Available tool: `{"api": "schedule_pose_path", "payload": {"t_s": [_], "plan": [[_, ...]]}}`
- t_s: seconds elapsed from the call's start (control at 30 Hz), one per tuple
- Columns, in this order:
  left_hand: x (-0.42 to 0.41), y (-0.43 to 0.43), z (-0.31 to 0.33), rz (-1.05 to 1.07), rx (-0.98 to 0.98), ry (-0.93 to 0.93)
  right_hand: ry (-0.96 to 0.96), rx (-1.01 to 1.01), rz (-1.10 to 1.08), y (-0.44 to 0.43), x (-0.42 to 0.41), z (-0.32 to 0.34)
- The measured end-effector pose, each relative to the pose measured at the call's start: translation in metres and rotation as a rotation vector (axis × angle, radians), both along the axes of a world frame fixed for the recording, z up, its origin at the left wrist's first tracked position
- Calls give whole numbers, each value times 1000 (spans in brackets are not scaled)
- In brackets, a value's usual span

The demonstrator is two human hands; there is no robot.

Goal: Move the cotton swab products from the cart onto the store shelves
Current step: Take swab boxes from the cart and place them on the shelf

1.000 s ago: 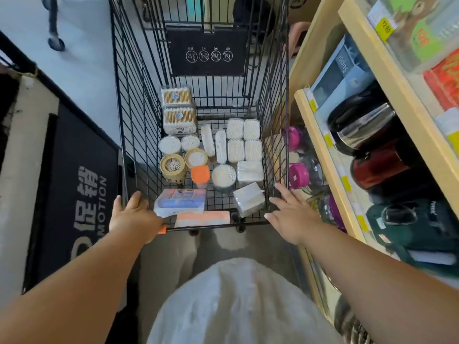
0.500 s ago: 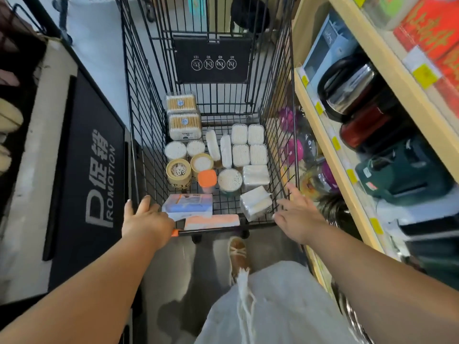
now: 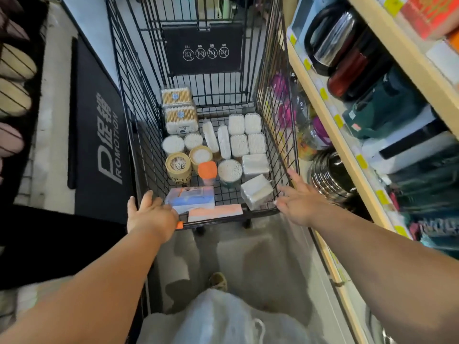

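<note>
Between hands (image 3: 151,214) (image 3: 300,204), swab packs (image 3: 244,137) in cart (image 3: 129,120).

Black wire cart (image 3: 129,100); white swab packs (image 3: 244,135); orange-lidded jar (image 3: 207,170); tan cylindrical tub (image 3: 178,167); blue-and-white box (image 3: 190,197), print possibly orange-accented.

To your left, a long black board (image 3: 104,145) reads "PROMOTION" in pale capitals beside the Chinese characters 促销. On the black wire cart (image 3: 129,95), a black plastic flap (image 3: 202,49) carries four circled pictograms captioned upside down, "NO" among them. The yellow shelf-edge tags (image 3: 323,93) are unreadable.
</note>
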State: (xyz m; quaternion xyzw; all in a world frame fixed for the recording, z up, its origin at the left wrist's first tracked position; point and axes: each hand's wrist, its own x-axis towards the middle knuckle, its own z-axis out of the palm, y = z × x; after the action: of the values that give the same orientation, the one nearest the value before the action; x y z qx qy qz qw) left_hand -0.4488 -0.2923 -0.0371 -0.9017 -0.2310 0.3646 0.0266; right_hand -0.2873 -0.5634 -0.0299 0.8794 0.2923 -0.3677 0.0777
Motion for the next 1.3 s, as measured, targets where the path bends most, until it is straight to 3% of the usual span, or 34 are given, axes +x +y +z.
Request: {"api": "schedule_pose_path", "payload": {"t_s": [0.8, 1.3], "plan": [[-218, -210, -9, 36, 25, -36, 33, 33, 117, -208, -207, 10], [-330, -310, -8, -10, -33, -61, 3, -21, 32, -312, -333, 6]]}}
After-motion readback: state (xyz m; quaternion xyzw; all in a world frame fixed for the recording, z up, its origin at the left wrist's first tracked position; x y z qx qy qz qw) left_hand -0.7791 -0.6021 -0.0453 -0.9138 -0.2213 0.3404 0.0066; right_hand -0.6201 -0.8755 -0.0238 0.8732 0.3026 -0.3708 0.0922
